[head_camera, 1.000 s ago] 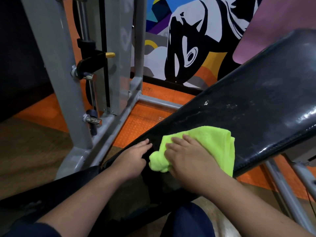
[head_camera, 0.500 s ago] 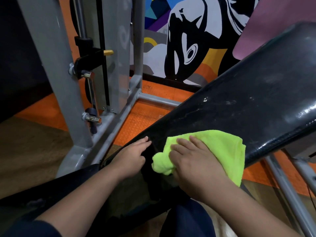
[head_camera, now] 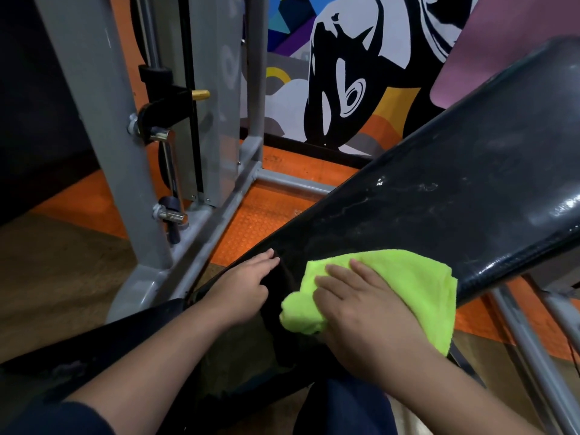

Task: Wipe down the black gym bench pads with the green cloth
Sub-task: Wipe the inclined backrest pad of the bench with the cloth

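Green cloth [head_camera: 408, 277] is soft and floppy, so I'm pressing my right hand [head_camera: 361, 312] flat-fingered on it; left hand [head_camera: 241, 290] rests open on the back pad [head_camera: 470, 199] beside it.

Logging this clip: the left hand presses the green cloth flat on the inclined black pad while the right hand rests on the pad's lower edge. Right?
Hands are swapped. The head view shows the right hand pressing the green cloth on the inclined black pad, while the left hand rests on its lower edge.

I see a bright lime-green cloth [head_camera: 408, 284] under the right fingers [head_camera: 342, 274], a glossy black pad [head_camera: 470, 189] beyond them, orange dimpled flooring [head_camera: 260, 221], grey frame [head_camera: 103, 120], multicoloured mural [head_camera: 345, 73] behind.
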Available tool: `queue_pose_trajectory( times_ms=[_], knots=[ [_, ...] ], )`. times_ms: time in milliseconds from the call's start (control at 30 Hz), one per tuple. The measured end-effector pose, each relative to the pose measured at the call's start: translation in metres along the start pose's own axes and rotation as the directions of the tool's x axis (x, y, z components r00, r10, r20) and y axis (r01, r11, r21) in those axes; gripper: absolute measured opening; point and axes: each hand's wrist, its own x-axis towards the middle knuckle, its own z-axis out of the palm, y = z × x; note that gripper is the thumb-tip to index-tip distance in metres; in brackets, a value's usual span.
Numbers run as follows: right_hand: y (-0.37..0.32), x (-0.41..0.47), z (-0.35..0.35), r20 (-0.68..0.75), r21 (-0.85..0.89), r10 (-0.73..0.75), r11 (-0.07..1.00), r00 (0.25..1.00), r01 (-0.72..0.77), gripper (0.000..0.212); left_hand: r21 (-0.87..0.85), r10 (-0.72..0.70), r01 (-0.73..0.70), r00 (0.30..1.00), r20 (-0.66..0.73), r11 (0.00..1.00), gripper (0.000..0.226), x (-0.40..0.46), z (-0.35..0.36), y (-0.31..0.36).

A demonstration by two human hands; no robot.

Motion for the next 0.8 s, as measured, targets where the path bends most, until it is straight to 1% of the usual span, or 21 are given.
queue_pose_trajectory(
  times_ms=[67,133,200,300,367,433,500,533,633,667,700,800],
  knots=[
    [-0.004,0.004,0.002,-0.006,0.005,0.028,1.000,1.000,-0.028,0.037,0.006,0.002,-0.002,1.000,-0.005,1.000,0.076,0.002,0.000,-0.001],
    [-0.008,-0.002,0.010,-0.005,0.023,-0.006,1.000,1.000,0.006,0.042,0.017,0.000,0.000,1.000,-0.005,1.000,0.075,0.002,0.000,-0.002],
    [-0.005,-0.013,0.013,-0.047,0.026,-0.034,0.999,0.998,0.035,0.045,0.017,0.006,-0.006,1.000,-0.001,1.000,0.075,0.000,0.000,-0.001],
    [-0.003,-0.012,0.011,-0.115,0.002,0.049,0.999,0.992,-0.049,0.042,0.019,0.019,-0.019,1.000,0.001,1.000,0.074,0.001,0.000,-0.002],
    [-0.011,-0.009,0.015,-0.122,0.016,0.089,0.996,0.989,-0.088,0.043,0.017,0.017,-0.017,1.000,-0.002,1.000,0.074,0.003,0.001,-0.002],
    [-0.016,-0.017,0.025,-0.134,0.002,0.022,1.000,0.991,-0.022,0.047,0.009,0.009,-0.009,1.000,-0.008,1.000,0.075,0.003,0.001,-0.002],
    [-0.009,-0.027,0.028,-0.192,-0.013,-0.044,0.999,0.980,0.042,0.046,0.002,0.007,-0.007,1.000,-0.010,1.000,0.075,0.001,0.001,-0.002],
    [-0.005,-0.029,0.028,-0.227,-0.009,-0.033,0.999,0.973,0.032,0.046,0.000,0.011,-0.011,1.000,-0.011,1.000,0.075,0.001,0.001,-0.002],
    [-0.009,-0.022,0.027,-0.278,0.018,0.091,0.996,0.956,-0.089,0.047,0.001,0.018,-0.018,1.000,-0.013,1.000,0.075,0.003,0.002,-0.003],
    [-0.013,-0.021,0.031,-0.295,0.027,0.101,0.995,0.950,-0.097,0.046,-0.002,0.015,-0.015,1.000,-0.013,1.000,0.074,0.003,0.002,-0.003],
    [-0.017,-0.024,0.039,-0.330,0.020,0.072,0.997,0.941,-0.069,0.044,-0.004,0.013,-0.014,1.000,-0.013,1.000,0.074,0.003,0.001,-0.004],
    [-0.009,-0.041,0.056,-0.452,0.000,-0.073,0.997,0.889,0.081,0.039,-0.012,0.018,-0.018,1.000,-0.008,1.000,0.074,0.000,0.001,-0.002]
  ],
)
